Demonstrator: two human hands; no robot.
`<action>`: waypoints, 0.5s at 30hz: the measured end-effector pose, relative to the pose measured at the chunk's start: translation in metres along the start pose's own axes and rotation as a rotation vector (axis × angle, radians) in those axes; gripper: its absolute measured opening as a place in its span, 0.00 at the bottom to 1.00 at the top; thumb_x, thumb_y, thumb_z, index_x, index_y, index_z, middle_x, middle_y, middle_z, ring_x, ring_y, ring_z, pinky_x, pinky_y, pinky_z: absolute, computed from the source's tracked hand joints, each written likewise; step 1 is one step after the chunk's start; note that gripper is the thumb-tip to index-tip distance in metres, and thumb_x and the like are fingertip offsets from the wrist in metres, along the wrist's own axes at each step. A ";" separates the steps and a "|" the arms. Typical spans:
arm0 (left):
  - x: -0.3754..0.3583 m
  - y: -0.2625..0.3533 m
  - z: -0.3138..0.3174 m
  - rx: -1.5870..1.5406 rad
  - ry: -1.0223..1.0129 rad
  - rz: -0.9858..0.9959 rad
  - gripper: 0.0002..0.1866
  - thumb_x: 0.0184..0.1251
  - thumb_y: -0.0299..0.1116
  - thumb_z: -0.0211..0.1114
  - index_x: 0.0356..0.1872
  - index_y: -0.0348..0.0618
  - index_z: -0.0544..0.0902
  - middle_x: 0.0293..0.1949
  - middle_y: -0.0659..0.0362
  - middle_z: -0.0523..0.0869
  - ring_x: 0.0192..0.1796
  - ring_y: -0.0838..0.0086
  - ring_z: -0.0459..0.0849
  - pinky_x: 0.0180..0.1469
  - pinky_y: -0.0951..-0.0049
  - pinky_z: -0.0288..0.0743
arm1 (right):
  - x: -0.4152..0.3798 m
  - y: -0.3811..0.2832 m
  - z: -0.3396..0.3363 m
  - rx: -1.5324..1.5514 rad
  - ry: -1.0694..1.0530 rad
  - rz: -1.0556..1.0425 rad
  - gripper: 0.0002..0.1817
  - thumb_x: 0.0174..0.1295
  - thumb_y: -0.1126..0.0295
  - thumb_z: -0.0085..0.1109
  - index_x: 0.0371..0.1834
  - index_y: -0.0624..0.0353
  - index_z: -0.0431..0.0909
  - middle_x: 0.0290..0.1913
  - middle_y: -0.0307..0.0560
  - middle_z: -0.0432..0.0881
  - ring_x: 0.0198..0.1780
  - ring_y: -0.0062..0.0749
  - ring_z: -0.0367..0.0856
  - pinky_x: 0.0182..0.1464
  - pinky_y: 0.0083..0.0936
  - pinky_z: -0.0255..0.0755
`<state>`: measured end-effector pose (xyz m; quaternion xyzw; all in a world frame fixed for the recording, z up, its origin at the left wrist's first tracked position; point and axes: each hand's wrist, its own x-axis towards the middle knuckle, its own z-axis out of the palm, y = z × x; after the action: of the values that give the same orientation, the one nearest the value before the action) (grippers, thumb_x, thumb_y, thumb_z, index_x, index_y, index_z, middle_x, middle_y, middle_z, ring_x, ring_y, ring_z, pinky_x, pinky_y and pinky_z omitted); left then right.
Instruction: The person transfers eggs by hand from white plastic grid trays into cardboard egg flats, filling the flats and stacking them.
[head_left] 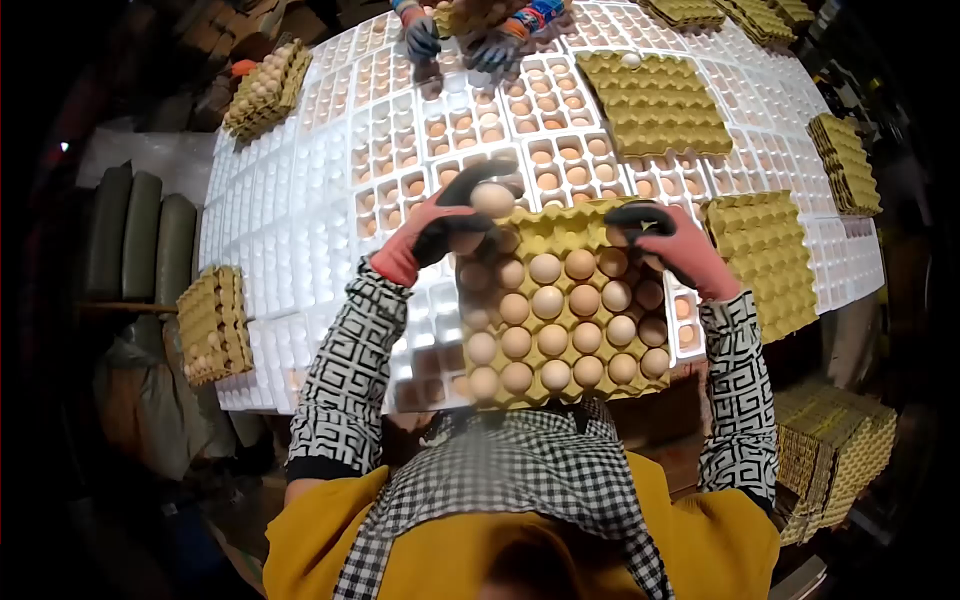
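Note:
My left hand (pixel 440 220), in a pink and dark-grey glove, is closed around an egg (pixel 492 199) just above the upper left corner of a yellow egg tray (pixel 565 233). More eggs lie partly hidden under its fingers. The tray stands at the table's near edge, in front of my apron, with rows of brown eggs (pixel 583 300) in its cups and bare cups along the far side. At its upper right corner, my gloved right hand (pixel 665 238) curls its fingers over an egg (pixel 617 238), partly covered by the fingertips.
White plastic trays (pixel 270 200) cover the table, many holding eggs. Yellow trays (pixel 655 105) lie on top at the right, and egg-filled ones (pixel 268 90) stand at the left. Across the table are a co-worker's gloved hands (pixel 497 50). Stacked trays (pixel 835 455) stand at lower right.

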<state>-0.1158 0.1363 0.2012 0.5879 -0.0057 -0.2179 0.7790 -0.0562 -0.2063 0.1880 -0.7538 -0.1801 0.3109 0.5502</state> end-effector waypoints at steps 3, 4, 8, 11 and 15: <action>0.015 0.006 0.030 1.272 -0.082 0.136 0.23 0.56 0.36 0.73 0.54 0.42 0.84 0.56 0.54 0.85 0.56 0.71 0.83 0.57 0.69 0.78 | 0.004 -0.006 0.050 -1.150 0.213 -0.269 0.16 0.54 0.65 0.66 0.48 0.48 0.84 0.57 0.51 0.77 0.48 0.40 0.82 0.39 0.31 0.78; 0.013 0.002 0.057 1.684 -0.063 0.063 0.23 0.59 0.42 0.71 0.51 0.36 0.84 0.52 0.51 0.86 0.47 0.70 0.86 0.47 0.69 0.81 | 0.009 -0.009 0.060 -1.361 0.176 -0.304 0.15 0.50 0.64 0.67 0.43 0.49 0.83 0.60 0.51 0.74 0.50 0.45 0.80 0.40 0.33 0.79; 0.024 -0.031 0.083 2.197 -0.345 0.323 0.11 0.62 0.36 0.63 0.39 0.39 0.85 0.44 0.50 0.81 0.45 0.63 0.84 0.37 0.63 0.78 | 0.025 0.002 0.079 -1.469 0.128 -0.353 0.09 0.46 0.73 0.61 0.33 0.51 0.84 0.60 0.50 0.75 0.51 0.50 0.78 0.39 0.35 0.80; 0.024 -0.045 0.067 2.103 -0.255 0.355 0.17 0.48 0.40 0.70 0.40 0.44 0.88 0.46 0.52 0.78 0.44 0.60 0.81 0.36 0.60 0.74 | 0.022 -0.019 0.077 -1.421 0.045 -0.262 0.16 0.39 0.66 0.71 0.36 0.47 0.84 0.60 0.48 0.74 0.54 0.51 0.76 0.43 0.37 0.79; -0.042 -0.022 0.001 1.308 0.319 0.260 0.29 0.52 0.52 0.75 0.58 0.60 0.83 0.70 0.47 0.70 0.59 0.60 0.83 0.57 0.64 0.78 | 0.014 -0.006 0.051 -0.777 0.207 -0.190 0.25 0.45 0.64 0.77 0.49 0.58 0.86 0.58 0.51 0.79 0.55 0.48 0.81 0.59 0.34 0.74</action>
<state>-0.1613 0.1454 0.1915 0.9569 -0.0921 0.0150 0.2751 -0.0791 -0.1587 0.1798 -0.9127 -0.2969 0.0901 0.2660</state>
